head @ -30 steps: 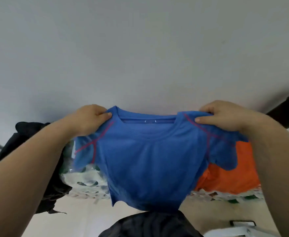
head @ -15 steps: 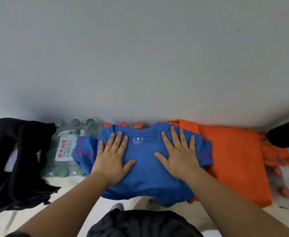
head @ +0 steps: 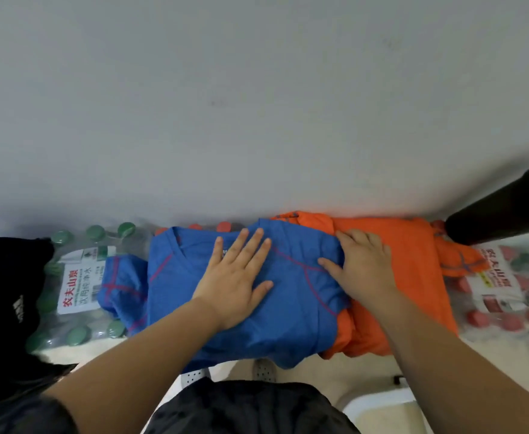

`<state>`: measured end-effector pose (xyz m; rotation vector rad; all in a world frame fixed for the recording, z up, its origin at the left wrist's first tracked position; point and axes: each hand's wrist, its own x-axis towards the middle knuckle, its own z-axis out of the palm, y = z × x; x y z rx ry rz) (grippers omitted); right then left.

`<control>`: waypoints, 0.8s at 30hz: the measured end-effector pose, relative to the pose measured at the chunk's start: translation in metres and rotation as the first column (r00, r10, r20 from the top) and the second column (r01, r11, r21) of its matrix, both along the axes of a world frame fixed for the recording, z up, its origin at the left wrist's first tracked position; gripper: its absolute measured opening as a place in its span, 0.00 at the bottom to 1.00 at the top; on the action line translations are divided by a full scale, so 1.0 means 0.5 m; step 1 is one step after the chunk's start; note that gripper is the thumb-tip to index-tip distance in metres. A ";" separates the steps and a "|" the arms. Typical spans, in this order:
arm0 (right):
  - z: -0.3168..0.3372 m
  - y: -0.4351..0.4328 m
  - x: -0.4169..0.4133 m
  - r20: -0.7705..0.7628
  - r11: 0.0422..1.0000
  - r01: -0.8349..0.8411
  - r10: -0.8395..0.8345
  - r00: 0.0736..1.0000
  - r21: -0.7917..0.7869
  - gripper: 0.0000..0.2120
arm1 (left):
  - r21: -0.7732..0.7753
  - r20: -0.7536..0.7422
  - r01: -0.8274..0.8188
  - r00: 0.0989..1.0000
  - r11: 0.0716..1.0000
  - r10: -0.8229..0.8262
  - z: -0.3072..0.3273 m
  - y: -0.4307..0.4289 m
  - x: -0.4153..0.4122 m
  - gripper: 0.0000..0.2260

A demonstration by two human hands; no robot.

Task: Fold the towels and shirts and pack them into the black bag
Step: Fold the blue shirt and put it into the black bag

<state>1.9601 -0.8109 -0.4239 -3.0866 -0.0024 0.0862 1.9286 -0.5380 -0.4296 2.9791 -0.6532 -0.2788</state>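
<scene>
A blue shirt (head: 288, 321) with red seams lies face up on packs of bottles against the wall. Its right side is folded inward over the chest, while its left sleeve (head: 119, 286) still hangs out to the left. My left hand (head: 235, 283) lies flat on the middle of the shirt, fingers straight and spread. My right hand (head: 360, 264) presses on the folded right edge, thumb on the blue cloth. An orange shirt (head: 413, 277) lies spread out under and to the right of the blue one. The black bag (head: 6, 292) stands at the far left.
A shrink-wrapped pack of green-capped water bottles (head: 78, 277) sits left of the blue shirt. A pack of red-capped bottles (head: 501, 292) sits at the right. A dark tube-like object (head: 507, 208) juts in from the upper right. A grey wall (head: 257, 104) rises just behind everything.
The shirt went from held up by the shoulders to lying flat. Since then its right side has been folded inward, my right hand moving to that edge and my left hand toward the centre.
</scene>
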 end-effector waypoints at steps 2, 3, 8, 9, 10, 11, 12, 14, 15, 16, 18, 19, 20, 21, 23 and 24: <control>0.005 -0.007 0.011 0.005 0.999 -0.037 0.037 0.999 0.002 0.27 | -0.026 -0.014 0.067 0.998 0.997 -0.068 -0.003 -0.049 0.013 0.36; 0.008 -0.011 0.017 0.011 0.998 -0.056 0.055 0.998 0.023 0.25 | -0.024 -0.031 0.072 0.997 0.997 -0.073 -0.010 -0.065 0.020 0.37; 0.012 -0.041 0.038 -0.007 0.982 -0.156 0.158 0.987 0.111 0.14 | 0.012 -0.070 0.057 0.996 0.998 -0.056 -0.039 -0.076 0.039 0.45; 0.013 -0.045 0.041 -0.004 0.974 -0.182 0.184 0.983 0.137 0.13 | 0.008 -0.069 0.063 0.996 0.998 -0.062 -0.040 -0.074 0.039 0.46; 0.017 -0.049 0.044 0.014 0.963 -0.201 0.202 0.979 0.181 0.12 | 0.002 -0.069 0.067 0.995 0.998 -0.067 -0.040 -0.073 0.039 0.47; 0.022 -0.051 0.045 0.038 0.945 -0.212 0.209 0.977 0.249 0.11 | -0.004 -0.070 0.068 0.995 0.998 -0.068 -0.039 -0.073 0.039 0.48; 0.028 -0.053 0.046 0.053 0.918 -0.203 0.197 0.979 0.340 0.11 | -0.010 -0.070 0.067 0.995 0.998 -0.068 -0.039 -0.072 0.040 0.49; 0.040 -0.056 0.044 0.004 0.827 -0.145 0.171 0.985 0.543 0.08 | -0.017 -0.072 0.061 0.995 0.998 -0.062 -0.035 -0.073 0.041 0.50; 0.049 -0.056 0.042 -0.037 0.784 -0.122 0.182 0.983 0.608 0.09 | -0.015 -0.073 0.060 0.995 0.998 -0.061 -0.034 -0.073 0.041 0.50; 0.058 -0.058 0.040 -0.093 0.770 -0.107 0.211 0.973 0.629 0.12 | -0.013 -0.074 0.059 0.995 0.998 -0.060 -0.033 -0.074 0.042 0.50; 0.068 -0.064 0.043 -0.195 0.837 -0.133 0.273 0.942 0.530 0.20 | -0.014 -0.074 0.058 0.996 0.998 -0.059 -0.033 -0.074 0.041 0.50; 0.071 -0.066 0.045 -0.220 0.888 -0.178 0.291 0.931 0.424 0.20 | -0.016 -0.075 0.058 0.995 0.998 -0.059 -0.032 -0.074 0.041 0.50; 0.074 -0.070 0.047 -0.224 0.917 -0.208 0.294 0.929 0.341 0.16 | -0.020 -0.075 0.058 0.995 0.998 -0.059 -0.032 -0.074 0.041 0.50; 0.077 -0.074 0.047 -0.222 0.926 -0.202 0.280 0.934 0.320 0.11 | -0.025 -0.076 0.057 0.995 0.998 -0.059 -0.032 -0.073 0.040 0.50; 0.081 -0.081 0.044 -0.193 0.886 -0.118 0.225 0.955 0.449 0.13 | -0.035 -0.079 0.058 0.995 0.998 -0.061 -0.031 -0.073 0.040 0.51; 0.083 -0.083 0.041 -0.178 0.833 -0.063 0.190 0.965 0.550 0.16 | -0.041 -0.081 0.059 0.995 0.997 -0.062 -0.031 -0.072 0.041 0.51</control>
